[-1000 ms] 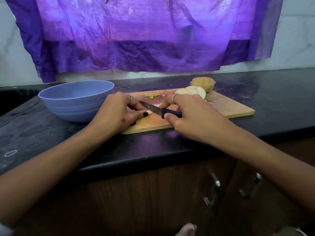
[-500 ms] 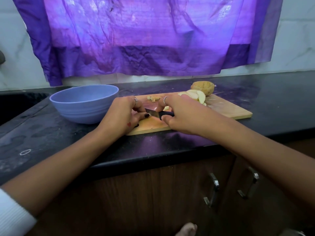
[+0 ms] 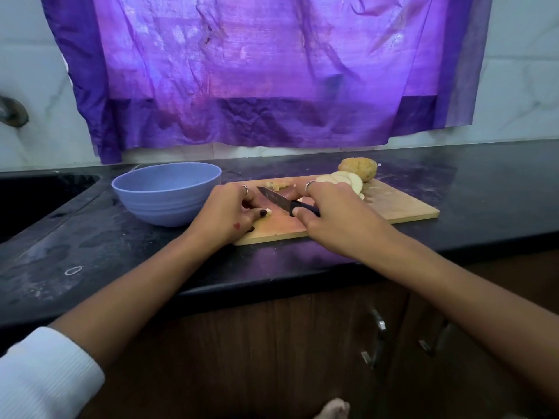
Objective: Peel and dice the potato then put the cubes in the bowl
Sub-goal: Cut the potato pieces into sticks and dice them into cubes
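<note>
Knife (image 3: 287, 203) lifted in right hand (image 3: 332, 213) at frame centre; left hand (image 3: 230, 213) pinching potato piece (image 3: 268, 211); dicing continues, bowl (image 3: 166, 195) unfilled.

Beside the pale blue round bowl (image 3: 167, 193), the fingertips of the left hand (image 3: 225, 213) are curled under and hidden; the small pale potato piece (image 3: 268, 211) there is too small to be made out. The black-handled knife (image 3: 287, 202) is partly covered by the right hand (image 3: 329, 210)
</note>
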A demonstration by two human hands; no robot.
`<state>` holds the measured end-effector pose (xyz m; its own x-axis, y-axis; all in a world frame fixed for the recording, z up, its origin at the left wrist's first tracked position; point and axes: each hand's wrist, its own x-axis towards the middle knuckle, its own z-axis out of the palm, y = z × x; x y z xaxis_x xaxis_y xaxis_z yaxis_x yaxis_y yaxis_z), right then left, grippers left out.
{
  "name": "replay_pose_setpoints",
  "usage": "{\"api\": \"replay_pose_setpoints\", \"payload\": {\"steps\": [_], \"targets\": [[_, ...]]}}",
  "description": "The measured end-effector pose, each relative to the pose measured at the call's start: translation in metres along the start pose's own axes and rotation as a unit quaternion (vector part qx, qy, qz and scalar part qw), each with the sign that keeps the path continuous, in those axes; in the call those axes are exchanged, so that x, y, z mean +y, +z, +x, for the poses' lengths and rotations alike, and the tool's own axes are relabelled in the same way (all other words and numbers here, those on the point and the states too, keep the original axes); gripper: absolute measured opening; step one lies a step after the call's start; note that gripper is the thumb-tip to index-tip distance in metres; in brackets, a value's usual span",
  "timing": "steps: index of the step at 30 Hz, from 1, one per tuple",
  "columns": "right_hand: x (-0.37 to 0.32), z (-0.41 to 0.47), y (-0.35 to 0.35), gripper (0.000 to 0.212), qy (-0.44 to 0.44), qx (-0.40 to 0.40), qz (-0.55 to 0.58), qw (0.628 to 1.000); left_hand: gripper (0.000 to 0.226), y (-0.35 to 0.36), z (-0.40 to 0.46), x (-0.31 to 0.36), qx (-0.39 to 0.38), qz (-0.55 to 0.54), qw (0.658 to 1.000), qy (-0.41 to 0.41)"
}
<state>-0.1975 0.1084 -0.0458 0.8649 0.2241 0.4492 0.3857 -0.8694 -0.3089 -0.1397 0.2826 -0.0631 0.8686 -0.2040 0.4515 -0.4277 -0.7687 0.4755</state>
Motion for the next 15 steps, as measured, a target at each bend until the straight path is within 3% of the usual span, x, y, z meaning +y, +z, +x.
{"api": "replay_pose_setpoints", "payload": {"steps": [15], "targets": [[-0.007, 0.016, 0.011, 0.019, -0.021, -0.041, -0.075, 0.996, 0.007, 0.004, 0.005, -0.006, 0.030, 0.079, 0.995, 0.057]]}}
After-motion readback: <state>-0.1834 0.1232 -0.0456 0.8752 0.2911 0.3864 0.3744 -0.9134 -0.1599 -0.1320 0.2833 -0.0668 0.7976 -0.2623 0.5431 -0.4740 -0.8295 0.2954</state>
